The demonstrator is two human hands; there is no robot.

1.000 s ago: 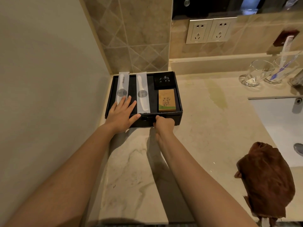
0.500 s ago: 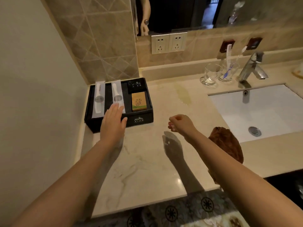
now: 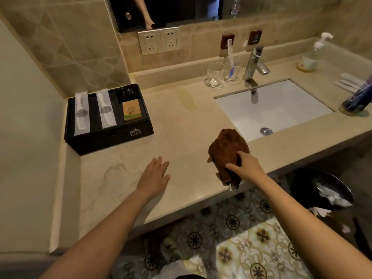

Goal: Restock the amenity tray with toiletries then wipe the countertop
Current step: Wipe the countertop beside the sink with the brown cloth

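Right hand (image 3: pixel 244 168) clamped on the brown cloth (image 3: pixel 227 150), thumb on the near side, fingers over the top. Cloth is bunched up, sitting at the front edge of the surface (image 3: pixel 181 125), just beside the near-left corner of the sink (image 3: pixel 271 109), a tag end hanging over the edge. Left hand (image 3: pixel 155 174) empty, fingers spread flat, palm down on or just above the surface; can't tell if it touches. Well apart from the cloth.

Black tray (image 3: pixel 108 135) sits in the back-left corner against the wall, clear of both hands. In it: two white wrapped combs (image 3: pixel 81 111) lying side by side lengthwise, a small tan soap box (image 3: pixel 131 109) to their right, a small black box (image 3: pixel 128 93) behind that.

Yellowish stain (image 3: pixel 186 98) on the surface between tray and sink. Behind the sink: two glasses (image 3: pixel 215 74), the right one holding a toothbrush and comb, then the tap (image 3: pixel 254 63). Pump bottle (image 3: pixel 311 55) and a dark can (image 3: pixel 357 97) on the far right. Bin (image 3: pixel 322 190) on the floor, lower right.
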